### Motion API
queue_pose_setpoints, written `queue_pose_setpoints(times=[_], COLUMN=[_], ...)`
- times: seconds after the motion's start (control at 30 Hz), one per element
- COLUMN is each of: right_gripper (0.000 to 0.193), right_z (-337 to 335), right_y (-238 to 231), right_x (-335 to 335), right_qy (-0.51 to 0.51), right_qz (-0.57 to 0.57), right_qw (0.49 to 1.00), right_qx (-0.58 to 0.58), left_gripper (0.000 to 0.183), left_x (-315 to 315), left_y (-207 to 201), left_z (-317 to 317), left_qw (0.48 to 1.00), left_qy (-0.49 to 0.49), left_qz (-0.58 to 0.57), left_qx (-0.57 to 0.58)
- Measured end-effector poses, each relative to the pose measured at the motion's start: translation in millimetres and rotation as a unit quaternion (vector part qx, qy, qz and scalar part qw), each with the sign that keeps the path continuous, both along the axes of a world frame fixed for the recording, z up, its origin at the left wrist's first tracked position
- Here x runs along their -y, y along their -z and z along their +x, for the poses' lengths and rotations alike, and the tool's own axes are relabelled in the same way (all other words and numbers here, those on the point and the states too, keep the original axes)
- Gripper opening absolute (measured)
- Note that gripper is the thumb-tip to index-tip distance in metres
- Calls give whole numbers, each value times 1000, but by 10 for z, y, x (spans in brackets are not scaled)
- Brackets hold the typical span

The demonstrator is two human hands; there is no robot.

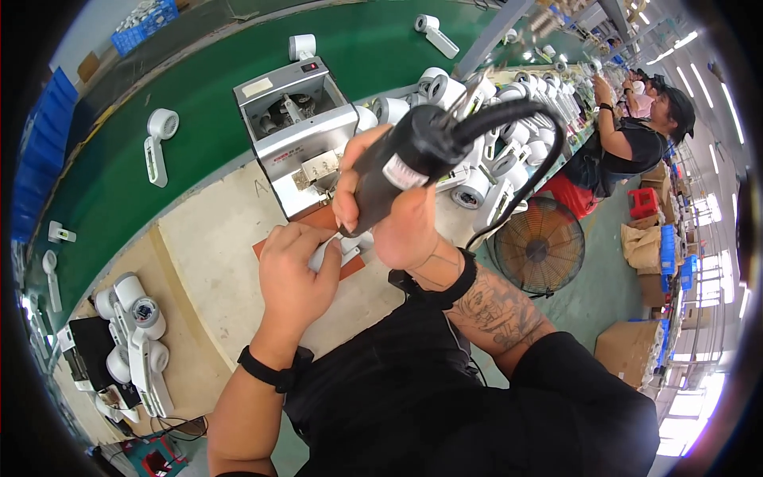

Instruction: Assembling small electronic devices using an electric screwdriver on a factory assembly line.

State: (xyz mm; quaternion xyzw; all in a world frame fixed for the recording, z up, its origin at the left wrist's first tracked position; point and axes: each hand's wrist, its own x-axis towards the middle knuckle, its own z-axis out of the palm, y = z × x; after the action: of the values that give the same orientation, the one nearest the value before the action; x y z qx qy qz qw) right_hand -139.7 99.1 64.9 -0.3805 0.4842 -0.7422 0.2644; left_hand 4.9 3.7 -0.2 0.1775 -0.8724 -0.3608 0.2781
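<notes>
My right hand grips a black electric screwdriver held upright, its cable looping off to the right. The tool's tip points down at a small white part lying on a brown mat. My left hand presses down on that white part and holds it on the mat. The part is mostly hidden under both hands.
A grey screw-feeder machine stands just behind the mat. White handheld fans are piled at the back right and at the left near edge. A green conveyor belt carries single fans. Other workers sit further along; a floor fan stands below.
</notes>
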Motion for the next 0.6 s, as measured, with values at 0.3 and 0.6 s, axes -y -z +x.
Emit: queue_pose_setpoints(times=[0.3,0.6], right_gripper=[105,101], right_z=[-231,-132], right_y=[-60,-57], right_x=[437,366], right_qy=[77,48], right_qz=[-82,-65], right_qw=[991,995], right_qx=[-71,-55], left_gripper=[7,9], left_x=[35,29], left_y=[21,38], left_z=[-3,11], left_qw=[1000,1000], left_qy=[-8,-8], left_qz=[-2,3], left_qx=[-6,-7])
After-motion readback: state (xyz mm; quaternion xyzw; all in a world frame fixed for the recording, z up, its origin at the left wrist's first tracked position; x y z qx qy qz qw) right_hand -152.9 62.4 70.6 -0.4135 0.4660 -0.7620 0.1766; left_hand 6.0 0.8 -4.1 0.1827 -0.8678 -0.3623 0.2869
